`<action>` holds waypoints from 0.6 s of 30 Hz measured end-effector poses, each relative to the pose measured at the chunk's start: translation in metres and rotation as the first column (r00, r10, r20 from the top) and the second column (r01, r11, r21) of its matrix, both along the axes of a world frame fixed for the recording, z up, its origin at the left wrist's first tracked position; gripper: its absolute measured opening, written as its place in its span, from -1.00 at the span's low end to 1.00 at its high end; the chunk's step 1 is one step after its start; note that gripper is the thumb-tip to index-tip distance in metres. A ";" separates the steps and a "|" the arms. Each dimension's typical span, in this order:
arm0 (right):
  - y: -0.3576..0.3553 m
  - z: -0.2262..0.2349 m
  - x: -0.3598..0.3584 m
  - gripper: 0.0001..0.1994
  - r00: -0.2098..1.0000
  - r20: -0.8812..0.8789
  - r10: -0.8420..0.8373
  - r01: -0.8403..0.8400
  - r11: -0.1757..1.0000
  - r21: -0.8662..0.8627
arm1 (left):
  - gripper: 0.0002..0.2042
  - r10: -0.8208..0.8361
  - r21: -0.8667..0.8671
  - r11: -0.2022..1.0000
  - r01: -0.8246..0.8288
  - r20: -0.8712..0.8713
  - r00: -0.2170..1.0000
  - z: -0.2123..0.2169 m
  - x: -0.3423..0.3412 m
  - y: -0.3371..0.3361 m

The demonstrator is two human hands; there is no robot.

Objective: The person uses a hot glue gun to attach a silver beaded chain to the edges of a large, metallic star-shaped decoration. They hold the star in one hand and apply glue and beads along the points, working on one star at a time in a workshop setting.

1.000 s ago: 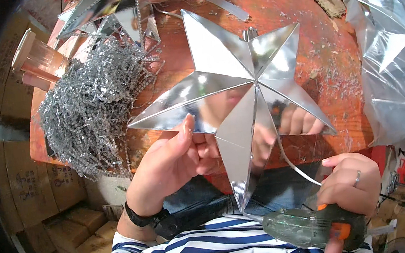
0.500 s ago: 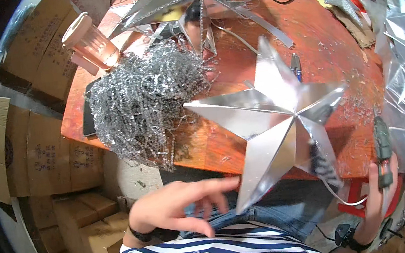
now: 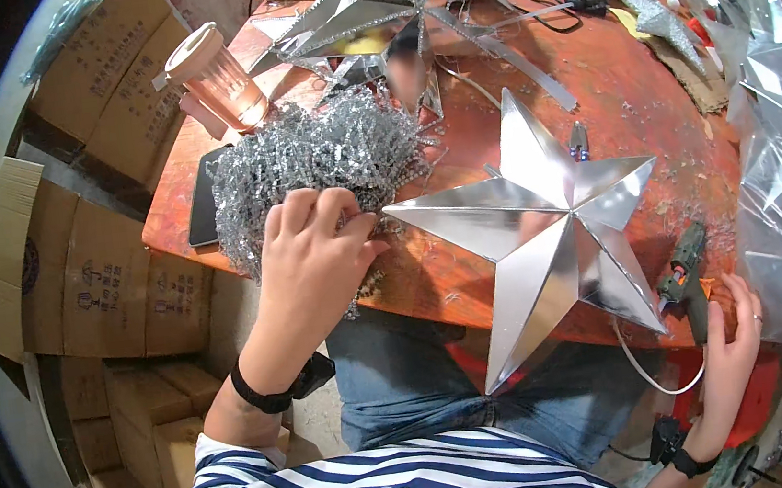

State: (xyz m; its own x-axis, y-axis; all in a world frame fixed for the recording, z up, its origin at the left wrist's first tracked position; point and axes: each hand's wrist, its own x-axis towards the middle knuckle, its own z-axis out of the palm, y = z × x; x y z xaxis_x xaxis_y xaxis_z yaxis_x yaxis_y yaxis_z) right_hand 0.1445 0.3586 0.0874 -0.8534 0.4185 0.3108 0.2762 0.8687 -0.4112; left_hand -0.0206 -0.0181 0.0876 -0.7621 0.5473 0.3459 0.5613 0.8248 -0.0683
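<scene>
Silvery, finely beaded strands (image 3: pixel 323 151) lie in a tangled heap left of centre in the frame, on the orange-red surface (image 3: pixel 680 153). The left hand (image 3: pixel 311 263) is at the heap's near edge, fingers curled down into it; whether they pinch a strand cannot be told. The strands look light, limp and apt to snag, so one is best taken by a loose end and drawn out slowly. The right hand (image 3: pixel 734 330), well apart from the left, has its fingers spread beside the handle of the dark green glue gun (image 3: pixel 686 254) at lower right; that handle seems the safe hold, away from the nozzle. The mirror-faced star (image 3: pixel 527 296), right of centre, looks light, stiff, slick and easily dented, better held by its edges than its faces.
</scene>
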 end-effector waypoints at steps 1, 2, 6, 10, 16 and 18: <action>0.004 0.002 0.004 -0.71 1.000 -0.011 0.003 -0.003 1.000 0.024 | -0.82 -0.022 -0.001 1.000 0.022 -0.012 1.000 -0.003 -0.001 0.001; 0.006 0.004 0.007 -0.73 1.000 -0.022 0.008 -0.007 0.999 0.047 | -0.83 -0.039 -0.006 0.999 0.039 -0.009 0.999 -0.004 -0.001 0.001; 0.001 0.010 0.019 -0.81 0.982 -0.156 -0.103 0.083 0.988 -0.132 | -0.91 -0.148 0.187 0.974 0.129 0.090 0.985 0.012 -0.007 0.000; -0.003 0.017 0.026 -0.86 0.973 -0.226 -0.047 0.023 0.994 -0.109 | -0.91 -0.288 0.651 0.754 -0.087 0.447 0.847 0.049 -0.016 -0.009; -0.016 0.042 0.019 -0.82 0.942 -0.322 0.093 -0.123 0.990 -0.073 | -0.84 -0.529 0.889 0.445 -0.110 0.360 0.768 0.131 -0.041 -0.002; -0.022 0.055 0.013 -0.74 0.892 -0.415 0.179 -0.278 0.941 -0.194 | -0.82 -0.625 0.910 0.402 -0.102 0.354 0.696 0.149 -0.034 0.020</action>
